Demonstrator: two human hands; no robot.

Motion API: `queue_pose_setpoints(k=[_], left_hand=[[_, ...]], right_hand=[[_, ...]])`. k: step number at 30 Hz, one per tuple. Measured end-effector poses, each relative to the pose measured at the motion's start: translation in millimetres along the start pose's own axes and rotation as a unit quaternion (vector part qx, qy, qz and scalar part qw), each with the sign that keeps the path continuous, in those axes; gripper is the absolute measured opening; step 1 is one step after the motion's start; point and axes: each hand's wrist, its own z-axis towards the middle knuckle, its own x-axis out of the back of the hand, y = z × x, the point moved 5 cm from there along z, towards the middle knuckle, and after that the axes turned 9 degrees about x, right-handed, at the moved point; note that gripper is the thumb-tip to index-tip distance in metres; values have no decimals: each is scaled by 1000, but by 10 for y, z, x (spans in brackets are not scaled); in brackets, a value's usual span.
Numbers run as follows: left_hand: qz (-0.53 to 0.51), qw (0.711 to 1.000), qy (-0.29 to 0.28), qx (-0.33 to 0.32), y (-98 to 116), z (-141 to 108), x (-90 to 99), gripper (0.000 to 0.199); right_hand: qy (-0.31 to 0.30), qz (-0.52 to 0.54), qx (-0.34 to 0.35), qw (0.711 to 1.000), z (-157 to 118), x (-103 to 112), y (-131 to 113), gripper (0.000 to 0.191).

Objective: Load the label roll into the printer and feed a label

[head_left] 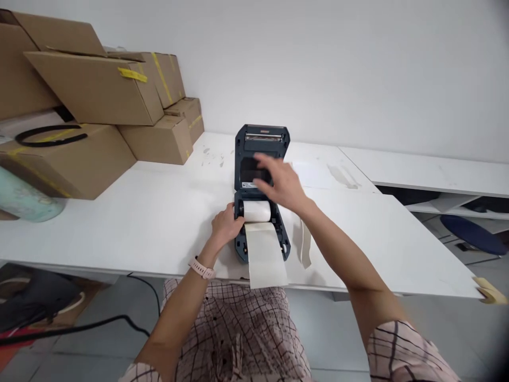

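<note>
A dark label printer (262, 139) stands on the white table with its lid raised. Inside its base lies a white roll (256, 211), and a strip of label paper (265, 257) runs from it over the front and past the table edge. My left hand (226, 227) grips the left side of the printer base, its thumb near the roll. Over the raised lid hovers my right hand (283, 183), fingers apart and slightly curled, with nothing in it. It hides part of the lid's inner side and the right side of the hinge.
Cardboard boxes (99, 90) are stacked at the left on the white table (167, 212), near a mint-green bottle (27, 199). A curled paper strip (305, 245) lies right of the printer. A blue stool (473, 234) stands at the far right.
</note>
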Motion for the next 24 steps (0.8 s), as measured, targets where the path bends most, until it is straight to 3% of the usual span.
queue_pose_setpoints(k=[2, 4, 6, 8, 11, 15, 18, 21, 24], left_hand=[[2, 1000, -7, 1, 2, 11, -16, 59], [1, 1000, -13, 4, -4, 15, -32, 58], [-9, 1000, -17, 8, -8, 10, -34, 59], [-28, 999, -22, 11, -8, -4, -28, 59], [-58, 998, -22, 13, -8, -22, -19, 62], [-86, 996, -19, 17, -28, -19, -36, 66], [-104, 994, -18, 13, -50, -8, -58, 68], [-134, 991, -17, 4, -63, -10, -69, 67], [-165, 986, -23, 6, -78, -14, -80, 68]], right_hand=[[-145, 10, 21, 989, -105, -258, -175, 64], [-265, 14, 17, 964, -182, -536, -258, 76], [-331, 28, 2, 943, -208, -745, -264, 95], [-352, 62, -11, 934, -209, -838, -221, 109], [-323, 193, 4, 927, -247, -712, -121, 114], [-171, 387, 46, 905, -413, -146, 155, 109], [-87, 436, -25, 896, -598, 153, 543, 114], [-42, 387, -114, 914, -744, 162, 949, 114], [-37, 334, -161, 928, -805, -94, 1237, 109]])
